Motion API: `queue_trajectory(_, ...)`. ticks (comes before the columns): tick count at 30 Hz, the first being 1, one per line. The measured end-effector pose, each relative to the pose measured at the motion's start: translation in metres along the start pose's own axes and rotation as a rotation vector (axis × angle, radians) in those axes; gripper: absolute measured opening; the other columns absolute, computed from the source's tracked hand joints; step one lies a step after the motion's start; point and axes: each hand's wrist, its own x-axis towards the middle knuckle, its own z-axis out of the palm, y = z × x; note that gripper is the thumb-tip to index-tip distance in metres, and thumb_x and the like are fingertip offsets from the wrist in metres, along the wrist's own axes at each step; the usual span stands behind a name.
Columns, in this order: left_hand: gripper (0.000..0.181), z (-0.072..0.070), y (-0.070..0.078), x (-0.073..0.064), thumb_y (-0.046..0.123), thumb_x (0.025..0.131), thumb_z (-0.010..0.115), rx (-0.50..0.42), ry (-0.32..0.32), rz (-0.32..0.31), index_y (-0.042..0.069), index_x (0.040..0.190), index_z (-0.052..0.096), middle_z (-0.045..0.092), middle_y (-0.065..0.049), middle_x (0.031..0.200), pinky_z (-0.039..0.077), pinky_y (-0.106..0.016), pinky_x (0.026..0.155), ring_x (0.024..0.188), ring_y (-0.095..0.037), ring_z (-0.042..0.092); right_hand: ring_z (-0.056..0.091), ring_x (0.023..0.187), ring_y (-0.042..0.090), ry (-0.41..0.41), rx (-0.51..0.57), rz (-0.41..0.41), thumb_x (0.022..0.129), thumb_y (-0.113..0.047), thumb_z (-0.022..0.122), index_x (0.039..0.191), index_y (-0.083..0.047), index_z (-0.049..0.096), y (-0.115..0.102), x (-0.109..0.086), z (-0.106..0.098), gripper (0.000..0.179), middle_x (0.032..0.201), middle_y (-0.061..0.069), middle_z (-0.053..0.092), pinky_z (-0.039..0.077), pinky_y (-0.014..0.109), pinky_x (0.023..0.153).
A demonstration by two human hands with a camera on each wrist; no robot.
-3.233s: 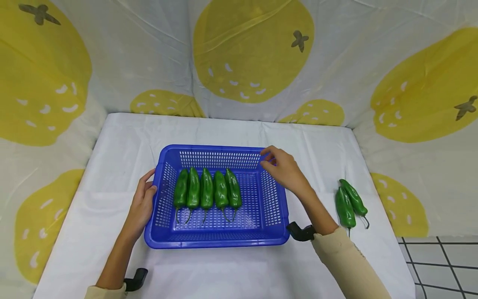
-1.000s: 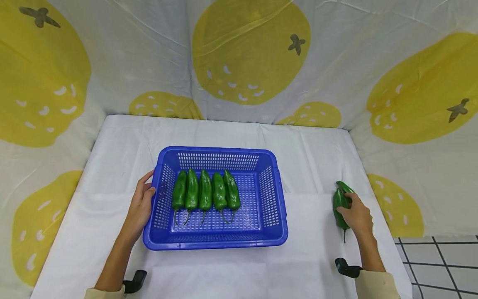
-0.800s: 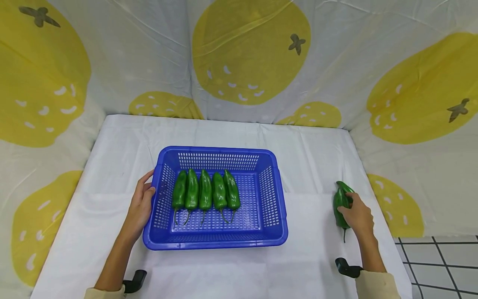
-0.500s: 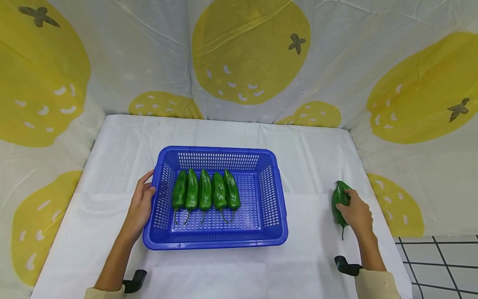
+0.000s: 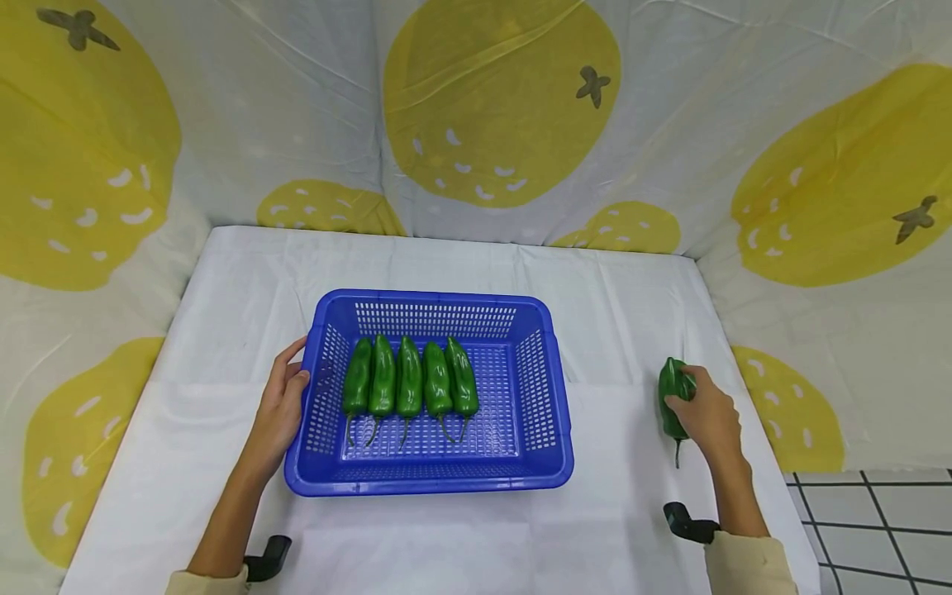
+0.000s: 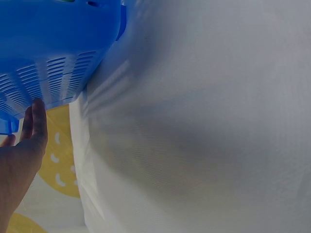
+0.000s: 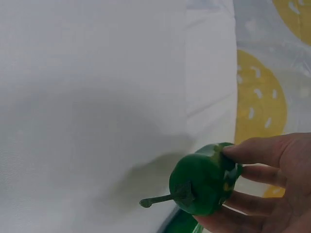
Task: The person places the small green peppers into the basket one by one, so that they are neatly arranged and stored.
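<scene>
My right hand (image 5: 712, 417) holds a green pepper (image 5: 672, 405) at the right side of the table, thumb on one side and fingers on the other. In the right wrist view the pepper's stem end (image 7: 194, 187) faces the camera, over its shadow. Part of a second green pepper (image 7: 181, 222) shows beneath it; in the head view the hand and held pepper cover it. My left hand (image 5: 281, 405) rests against the left side of the blue basket (image 5: 431, 487), its extended fingers (image 6: 39, 121) touching the outer wall. Several green peppers (image 5: 410, 380) lie side by side inside, stems toward me.
A white cloth (image 5: 446, 545) covers the table. Fabric walls (image 5: 669, 124) with yellow fruit prints stand at the back and both sides. Black wrist mounts (image 5: 690, 525) stick out from both wrists. White tiles (image 5: 878, 529) show at the lower right.
My right hand has gone from the basket's right rim to the pair of peppers, taken hold of one and shifted it slightly up and left in view. The left hand and basket have stayed put.
</scene>
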Motion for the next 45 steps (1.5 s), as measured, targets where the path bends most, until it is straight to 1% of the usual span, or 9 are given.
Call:
queue_trajectory(5, 0.050, 0.001, -0.001, 0.001, 0.028, 0.109, 0.026, 0.009, 0.004, 0.001, 0.026, 0.159, 0.020, 0.048, -0.021, 0.137, 0.050, -0.025, 0.079, 0.110, -0.033, 0.057, 0.059, 0.098, 0.056, -0.011, 0.036, -0.060, 0.094, -0.017, 0.063, 0.146, 0.001, 0.038, -0.011, -0.002, -0.005, 0.061, 0.116, 0.041, 0.056, 0.053, 0.054, 0.062)
queue_trajectory(9, 0.051, 0.001, -0.001, 0.001, 0.028, 0.109, 0.025, 0.013, 0.003, 0.000, 0.026, 0.159, 0.020, 0.048, -0.022, 0.137, 0.049, -0.025, 0.079, 0.111, -0.035, 0.056, 0.061, 0.097, 0.055, -0.016, 0.067, -0.104, 0.095, -0.017, 0.063, 0.146, 0.001, 0.037, -0.021, -0.003, -0.008, 0.060, 0.117, 0.041, 0.056, 0.055, 0.052, 0.062)
queue_trajectory(15, 0.051, 0.001, 0.001, 0.000, 0.027, 0.109, 0.025, 0.003, -0.001, -0.007, 0.026, 0.159, 0.019, 0.048, -0.021, 0.138, 0.049, -0.025, 0.080, 0.112, -0.034, 0.055, 0.064, 0.095, 0.052, -0.014, 0.106, -0.167, 0.096, -0.018, 0.064, 0.147, -0.001, 0.037, -0.036, -0.005, -0.013, 0.060, 0.119, 0.038, 0.058, 0.056, 0.051, 0.063)
queue_trajectory(21, 0.051, 0.001, 0.003, 0.000, 0.027, 0.109, 0.026, -0.015, -0.008, -0.011, 0.027, 0.159, 0.019, 0.047, -0.021, 0.139, 0.048, -0.026, 0.080, 0.113, -0.034, 0.055, 0.068, 0.088, 0.047, -0.031, 0.147, -0.215, 0.096, -0.018, 0.064, 0.148, -0.002, 0.036, -0.051, -0.007, -0.020, 0.061, 0.117, 0.037, 0.059, 0.057, 0.047, 0.062)
queue_trajectory(24, 0.051, 0.000, 0.002, 0.000, 0.027, 0.109, 0.025, -0.010, -0.007, -0.008, 0.026, 0.159, 0.019, 0.047, -0.021, 0.140, 0.049, -0.025, 0.080, 0.112, -0.034, 0.055, 0.069, 0.085, 0.044, -0.033, 0.161, -0.236, 0.096, -0.018, 0.064, 0.148, -0.002, 0.037, -0.060, -0.007, -0.023, 0.061, 0.116, 0.037, 0.060, 0.057, 0.047, 0.062)
queue_trajectory(31, 0.052, 0.001, 0.001, 0.000, 0.027, 0.109, 0.025, -0.018, -0.002, -0.029, 0.027, 0.160, 0.018, 0.045, -0.022, 0.142, 0.048, -0.025, 0.080, 0.115, -0.036, 0.054, 0.068, 0.092, 0.047, -0.057, 0.199, -0.293, 0.096, -0.019, 0.065, 0.148, -0.003, 0.038, -0.080, -0.003, -0.027, 0.061, 0.116, 0.035, 0.059, 0.058, 0.047, 0.065)
queue_trajectory(34, 0.052, 0.001, 0.002, 0.000, 0.026, 0.108, 0.025, -0.025, -0.002, -0.034, 0.027, 0.160, 0.018, 0.045, -0.022, 0.143, 0.048, -0.025, 0.081, 0.116, -0.035, 0.054, 0.068, 0.093, 0.047, -0.071, 0.209, -0.303, 0.096, -0.021, 0.065, 0.148, -0.004, 0.038, -0.088, -0.002, -0.028, 0.061, 0.116, 0.035, 0.059, 0.058, 0.048, 0.067)
queue_trajectory(41, 0.051, 0.001, 0.001, 0.000, 0.028, 0.109, 0.025, -0.011, -0.002, -0.013, 0.025, 0.159, 0.018, 0.046, -0.022, 0.140, 0.051, -0.027, 0.078, 0.110, -0.034, 0.056, 0.065, 0.099, 0.048, -0.072, 0.245, -0.322, 0.095, -0.024, 0.067, 0.149, -0.007, 0.038, -0.109, -0.002, -0.028, 0.063, 0.117, 0.033, 0.060, 0.057, 0.051, 0.069)
queue_trajectory(45, 0.051, 0.000, 0.001, -0.001, 0.028, 0.109, 0.025, -0.006, -0.001, -0.009, 0.026, 0.159, 0.019, 0.046, -0.023, 0.140, 0.051, -0.027, 0.078, 0.110, -0.035, 0.056, 0.066, 0.098, 0.047, -0.072, 0.264, -0.335, 0.095, -0.024, 0.068, 0.149, -0.008, 0.039, -0.122, -0.003, -0.025, 0.064, 0.117, 0.033, 0.061, 0.057, 0.051, 0.070)
